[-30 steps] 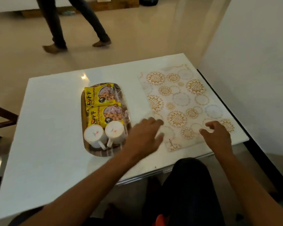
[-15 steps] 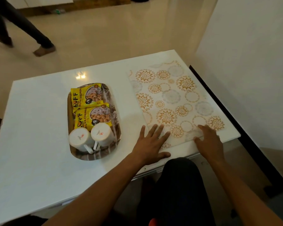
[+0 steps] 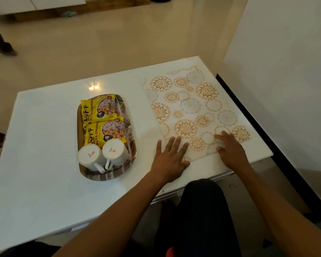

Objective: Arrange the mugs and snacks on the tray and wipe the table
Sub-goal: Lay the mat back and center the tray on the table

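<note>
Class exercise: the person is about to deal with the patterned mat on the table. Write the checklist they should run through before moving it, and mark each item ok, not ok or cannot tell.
1. Both mugs on the tray: ok.
2. Both snack packets on the tray: ok.
3. Nothing standing on the patterned mat: ok.
4. Left hand flat on the mat's near corner: ok.
5. Right hand on the mat's near edge: ok.
6. Wiping cloth within reach: not ok, none visible.

Both flat hands, left hand (image 3: 170, 158) and right hand (image 3: 231, 152), press the patterned mat (image 3: 191, 108).
</note>
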